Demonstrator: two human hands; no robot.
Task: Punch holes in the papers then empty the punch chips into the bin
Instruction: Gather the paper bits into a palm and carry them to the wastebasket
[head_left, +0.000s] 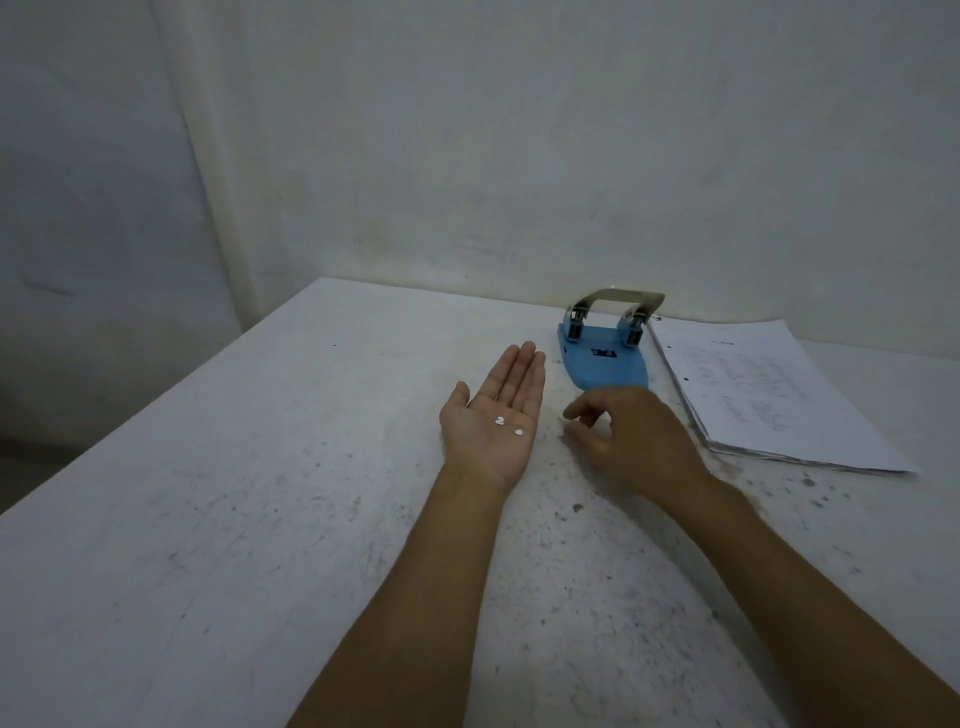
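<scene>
Lying flat and open, palm up, the left hand (493, 415) carries small white paper chips (508, 424). At its 3 o'clock, the right hand (628, 436) hovers, fingers loosely curled, empty. The blue metal hole punch (605, 358) stands at 1 o'clock on the white desk (234, 493), just beside the stack of printed white papers (769, 400).

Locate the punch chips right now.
Head view: the chips lie on the open left palm, left of the blue punch.

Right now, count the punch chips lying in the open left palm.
3 chips that I can make out: two touching near the palm's middle, one just nearer the wrist, all on the left hand. Smaller bits may be too tiny to see.
</scene>
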